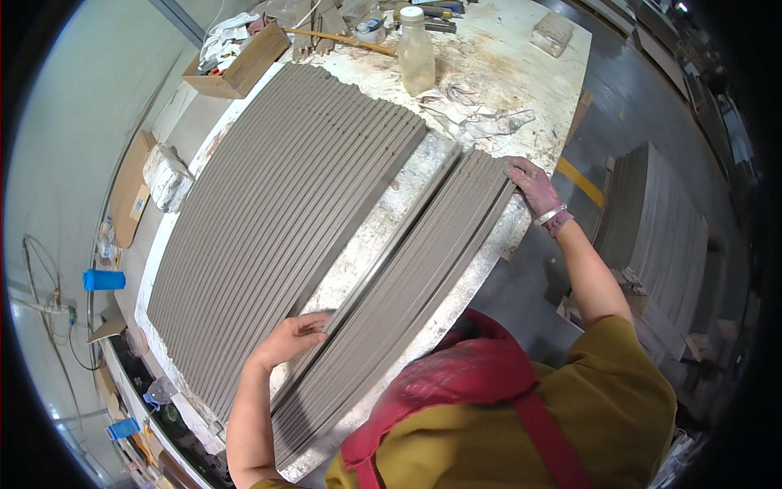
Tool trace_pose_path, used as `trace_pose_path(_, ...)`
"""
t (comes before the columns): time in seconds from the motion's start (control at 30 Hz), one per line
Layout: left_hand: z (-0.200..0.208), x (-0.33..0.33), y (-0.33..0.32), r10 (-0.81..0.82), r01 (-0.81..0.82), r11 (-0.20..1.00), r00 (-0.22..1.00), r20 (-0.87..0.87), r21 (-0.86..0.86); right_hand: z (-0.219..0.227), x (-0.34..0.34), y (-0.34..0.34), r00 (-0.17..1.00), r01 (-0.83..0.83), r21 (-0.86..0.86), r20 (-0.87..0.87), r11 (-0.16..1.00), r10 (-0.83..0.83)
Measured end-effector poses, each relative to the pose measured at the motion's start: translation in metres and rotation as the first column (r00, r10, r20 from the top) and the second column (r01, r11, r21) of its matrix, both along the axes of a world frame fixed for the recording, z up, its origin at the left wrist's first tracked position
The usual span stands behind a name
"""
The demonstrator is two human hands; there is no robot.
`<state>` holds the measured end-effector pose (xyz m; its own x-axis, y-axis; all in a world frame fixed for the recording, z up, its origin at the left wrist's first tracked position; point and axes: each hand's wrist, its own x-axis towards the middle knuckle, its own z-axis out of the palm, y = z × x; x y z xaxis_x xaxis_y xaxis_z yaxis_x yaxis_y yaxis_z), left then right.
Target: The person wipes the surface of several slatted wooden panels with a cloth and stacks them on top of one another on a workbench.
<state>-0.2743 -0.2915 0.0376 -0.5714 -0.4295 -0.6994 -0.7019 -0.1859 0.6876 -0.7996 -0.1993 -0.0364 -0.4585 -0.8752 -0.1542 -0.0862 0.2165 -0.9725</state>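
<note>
Long grey strips lie on the table in two groups, a wide far group [285, 196] and a narrower near group [407, 285]. Along the far side of the near group, a single strip [395, 240] stands slightly apart, with a dark gap beside it. My left hand [293, 338] reaches into the space between the groups, its bent fingers and thumb on the edge of that strip. At the right end of the near group, my right hand [533, 189], pinkish and with a bracelet at the wrist, curls its fingers over the strip ends. Its fingertips are partly hidden.
A cloudy bottle with a white cap [416, 53] and crumpled plastic [472, 114] lie beyond the strips on the stained table [505, 65]. A wooden box [236, 65] holds cloths at the far left. Stacked boards [652, 228] stand on the floor at right.
</note>
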Motion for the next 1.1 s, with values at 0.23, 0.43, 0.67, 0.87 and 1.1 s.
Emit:
trace_pose_path(0.23, 0.034, -0.022, 0.012, -0.044, 0.037, 0.998, 0.991, 0.129, 0.056, -0.006, 0.007, -0.007, 0.996, 0.053, 0.042, -0.076, 0.998, -0.050)
trace_pose_path(0.43, 0.020, -0.020, 0.050, 0.029, -0.034, 0.968, 0.999, -0.025, -0.247, -0.002, 0.003, -0.005, 0.996, 0.032, -0.002, -0.079, 0.999, -0.032)
trace_pose_path(0.67, 0.029, -0.040, 0.105, -0.074, 0.173, 0.554, 0.985, 0.159, -0.814, 0.003, 0.001, -0.002, 0.978, 0.055, 0.019, -0.201, 0.998, -0.050)
trace_pose_path(0.87, 0.018, -0.024, 0.177, -0.043, 0.343, 0.380, 0.935, 0.353, -0.859, -0.002, -0.004, -0.004, 0.927, 0.104, 0.089, -0.369, 0.991, -0.064)
trace_pose_path(1.1, -0.001, -0.005, 0.200, 0.043, 0.251, 0.261, 0.962, 0.271, -0.932, -0.018, -0.026, -0.008, 0.864, -0.073, -0.018, -0.500, 0.997, 0.054)
